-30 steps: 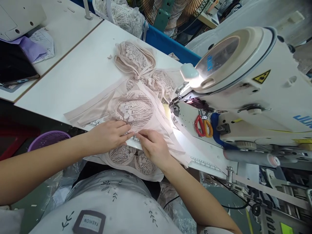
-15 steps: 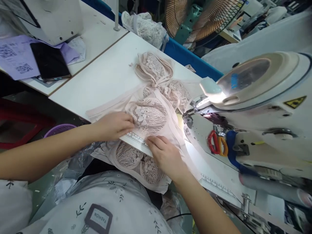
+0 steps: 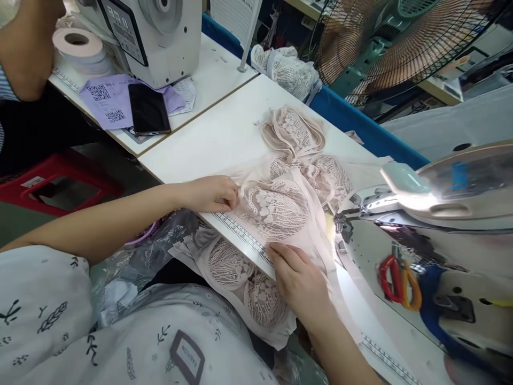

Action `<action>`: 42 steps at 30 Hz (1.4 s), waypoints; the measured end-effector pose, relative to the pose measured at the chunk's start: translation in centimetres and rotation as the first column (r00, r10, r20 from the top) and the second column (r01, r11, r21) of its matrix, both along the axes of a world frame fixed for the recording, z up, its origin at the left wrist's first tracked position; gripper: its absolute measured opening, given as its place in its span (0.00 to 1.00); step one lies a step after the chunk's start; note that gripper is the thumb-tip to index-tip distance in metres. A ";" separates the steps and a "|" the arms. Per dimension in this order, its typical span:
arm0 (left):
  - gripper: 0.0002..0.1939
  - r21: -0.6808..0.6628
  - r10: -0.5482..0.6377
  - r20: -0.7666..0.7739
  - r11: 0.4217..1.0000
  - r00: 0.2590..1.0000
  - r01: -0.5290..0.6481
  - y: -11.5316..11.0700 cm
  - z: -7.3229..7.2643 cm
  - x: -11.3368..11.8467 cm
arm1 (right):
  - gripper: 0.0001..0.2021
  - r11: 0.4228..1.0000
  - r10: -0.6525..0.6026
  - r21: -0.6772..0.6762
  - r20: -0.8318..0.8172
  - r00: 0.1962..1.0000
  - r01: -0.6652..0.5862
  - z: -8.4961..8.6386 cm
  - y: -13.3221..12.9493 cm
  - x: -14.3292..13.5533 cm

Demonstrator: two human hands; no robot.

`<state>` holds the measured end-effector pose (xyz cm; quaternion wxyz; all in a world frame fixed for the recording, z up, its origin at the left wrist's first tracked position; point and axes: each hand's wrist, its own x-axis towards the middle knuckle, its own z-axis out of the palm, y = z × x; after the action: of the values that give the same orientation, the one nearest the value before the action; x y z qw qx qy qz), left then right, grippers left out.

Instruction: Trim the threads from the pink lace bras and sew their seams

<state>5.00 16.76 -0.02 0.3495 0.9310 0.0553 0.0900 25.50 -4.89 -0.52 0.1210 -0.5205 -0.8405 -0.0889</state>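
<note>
A pale pink lace bra [image 3: 276, 211] lies spread at the front edge of the white table, one cup facing up. Its left part is pinched in the curled fingers of my left hand [image 3: 214, 193]. On the near edge of the same bra, my right hand [image 3: 300, 278] has its fingers drawn together, gripping the fabric, with the thumb mostly hidden. Behind it, more matching bras [image 3: 294, 131] sit in a pile that reaches toward the sewing machine needle area [image 3: 344, 222]. Another lace bra [image 3: 236, 267] hangs over my lap below the table edge.
A lit sewing machine [image 3: 452, 214] stands at right, with red-and-orange-handled scissors [image 3: 398, 280] on it. A printed ruler [image 3: 244, 232] runs along the table edge. A phone [image 3: 148, 109] and purple papers [image 3: 108, 101] lie at left, near a co-worker's arm [image 3: 28, 48]. A fan [image 3: 372, 59] stands behind.
The view has turned left, so everything appears farther right and lower, and a co-worker's arm has come into sight. My left hand has shifted outward along the bra's left side.
</note>
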 end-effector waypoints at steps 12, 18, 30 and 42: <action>0.04 0.147 0.096 -0.069 0.985 0.993 -0.085 -1.0 0.3 -0.5 | 0.15 1.000 -0.015 -0.011 -0.022 1.000 0.015 -0.2 -0.1 0.0; 0.06 0.198 0.174 -0.059 0.967 0.983 -0.160 -1.8 0.2 -0.6 | 0.15 1.000 -0.021 -0.005 -0.024 1.000 0.021 -0.1 -0.2 -0.1; 0.06 0.244 0.553 -0.026 0.812 0.833 -0.531 -6.2 -0.4 -0.8 | 0.16 1.000 -0.017 -0.002 -0.040 0.999 0.017 -0.2 -0.2 -0.1; 0.02 0.232 0.702 0.040 0.686 0.711 -0.689 -7.4 -1.2 -0.4 | 0.16 1.000 -0.014 0.012 -0.095 0.995 0.016 -0.6 -0.2 -0.1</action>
<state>4.61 9.38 -1.24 0.1776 0.8762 0.4022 0.1971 25.39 -5.11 -1.09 0.1636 -0.5296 -0.8293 -0.0704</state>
